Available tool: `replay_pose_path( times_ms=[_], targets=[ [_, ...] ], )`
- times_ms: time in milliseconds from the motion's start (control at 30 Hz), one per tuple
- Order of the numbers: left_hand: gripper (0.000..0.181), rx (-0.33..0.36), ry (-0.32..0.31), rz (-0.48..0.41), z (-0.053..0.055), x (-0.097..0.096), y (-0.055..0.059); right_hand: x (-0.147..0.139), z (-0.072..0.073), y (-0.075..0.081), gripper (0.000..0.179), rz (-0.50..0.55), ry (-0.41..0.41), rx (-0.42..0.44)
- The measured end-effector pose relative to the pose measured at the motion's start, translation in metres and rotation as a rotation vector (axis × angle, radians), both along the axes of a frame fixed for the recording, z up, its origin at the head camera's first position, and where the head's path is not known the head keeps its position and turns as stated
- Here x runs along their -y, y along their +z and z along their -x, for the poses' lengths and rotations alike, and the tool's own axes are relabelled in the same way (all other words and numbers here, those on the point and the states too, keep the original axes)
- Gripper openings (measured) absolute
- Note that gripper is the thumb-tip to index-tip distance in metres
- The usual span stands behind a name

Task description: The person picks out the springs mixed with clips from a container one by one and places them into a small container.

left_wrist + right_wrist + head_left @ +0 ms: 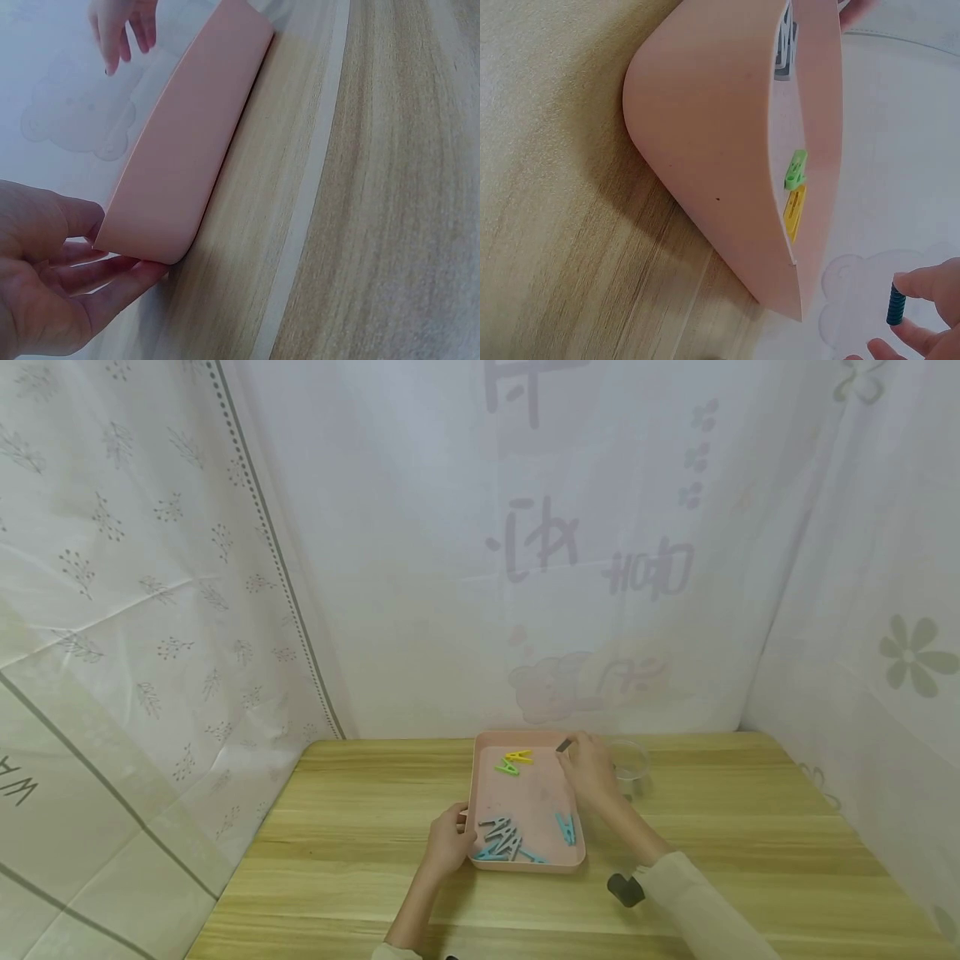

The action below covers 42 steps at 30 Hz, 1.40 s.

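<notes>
A pink rectangular tray lies on the table. My left hand grips its left wall near the front corner, fingers outside and under it in the left wrist view. Inside are grey and blue clothespins piled at the front left, blue ones at the front right, and a yellow clothespin and a green clothespin toward the back. Over the tray's back right corner, my right hand pinches a short dark teal ridged piece between thumb and finger; its kind is unclear.
A clear round container stands right of the tray, partly behind the right hand. The wooden table meets hanging patterned cloths at its back and sides. A black device is near the right sleeve.
</notes>
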<state>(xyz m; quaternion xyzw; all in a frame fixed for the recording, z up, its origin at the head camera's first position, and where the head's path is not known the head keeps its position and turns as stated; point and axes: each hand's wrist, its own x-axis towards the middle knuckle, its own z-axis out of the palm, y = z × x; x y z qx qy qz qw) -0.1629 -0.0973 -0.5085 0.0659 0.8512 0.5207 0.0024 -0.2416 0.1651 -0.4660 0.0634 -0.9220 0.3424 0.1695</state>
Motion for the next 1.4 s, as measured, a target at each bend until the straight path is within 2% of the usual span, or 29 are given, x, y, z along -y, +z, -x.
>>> replay_pose_path(
  times_ms=[233,467,933,1400],
  targets=[
    [0.047,-0.011,-0.003,-0.005,0.000,0.001,0.000,0.000,-0.003,0.003,0.040,0.033,-0.025,-0.017],
    [0.047,-0.014,-0.010,-0.005,0.000,0.001,-0.001,-0.002,-0.002,0.004,0.040,0.014,-0.044,-0.024],
    [0.045,-0.009,-0.004,-0.019,0.001,0.001,-0.002,-0.011,-0.005,0.007,0.045,0.048,-0.033,0.028],
    [0.044,-0.010,-0.002,-0.008,0.002,0.001,-0.004,-0.021,-0.007,0.011,0.047,0.028,-0.057,-0.009]
  ],
)
